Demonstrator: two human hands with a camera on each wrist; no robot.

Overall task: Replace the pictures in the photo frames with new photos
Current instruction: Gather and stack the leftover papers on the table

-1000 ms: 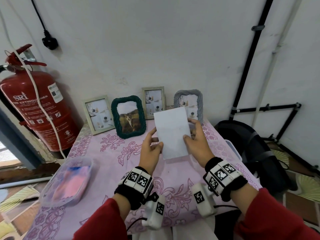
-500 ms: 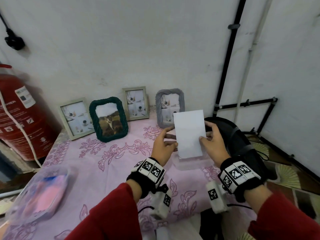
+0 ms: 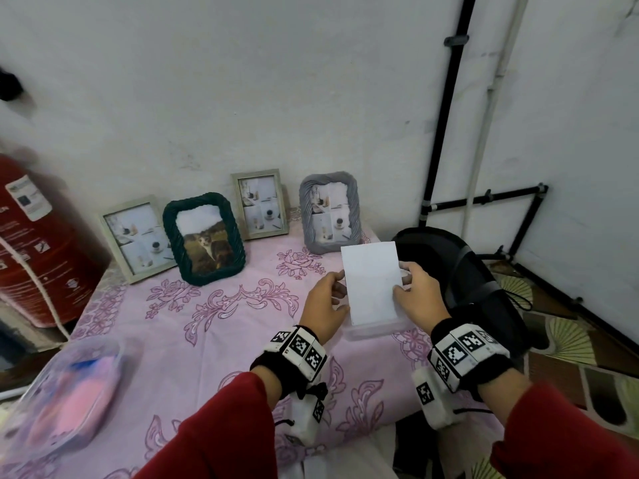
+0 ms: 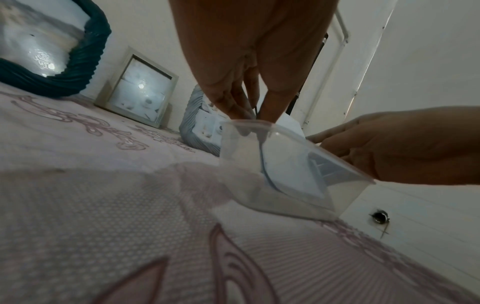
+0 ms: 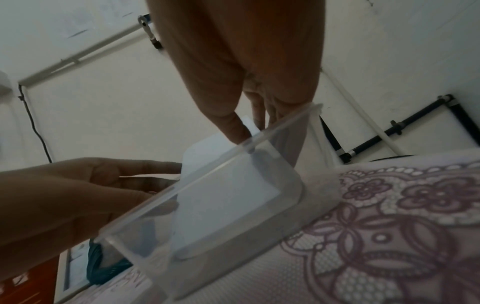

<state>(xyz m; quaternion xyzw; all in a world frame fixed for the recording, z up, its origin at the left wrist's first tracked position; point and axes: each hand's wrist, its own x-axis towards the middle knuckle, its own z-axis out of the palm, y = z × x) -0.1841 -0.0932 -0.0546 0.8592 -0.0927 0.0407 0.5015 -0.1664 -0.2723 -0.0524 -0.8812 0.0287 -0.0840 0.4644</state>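
I hold a white photo sheet [image 3: 371, 283], blank side up, by both side edges. My left hand [image 3: 326, 302] pinches its left edge and my right hand [image 3: 415, 299] pinches its right edge. The sheet's lower end dips into a clear plastic box [image 3: 377, 331] at the table's right side; the box [image 4: 291, 170] and sheet [image 5: 223, 191] show in both wrist views. Against the wall stand several frames: a pale wooden frame [image 3: 136, 236], a dark green frame [image 3: 204, 236] with a cat picture, a second pale frame [image 3: 261, 203] and a grey frame [image 3: 330, 212].
A pink flowered cloth [image 3: 214, 323] covers the table. A clear lidded tub [image 3: 65, 395] with pink contents sits at the front left. A red fire extinguisher [image 3: 34, 243] stands left of the table, a black bag [image 3: 463, 271] to its right.
Both hands have carried the white sheet to the right and down, from in front of the frames into the clear box. The head view has swung right.
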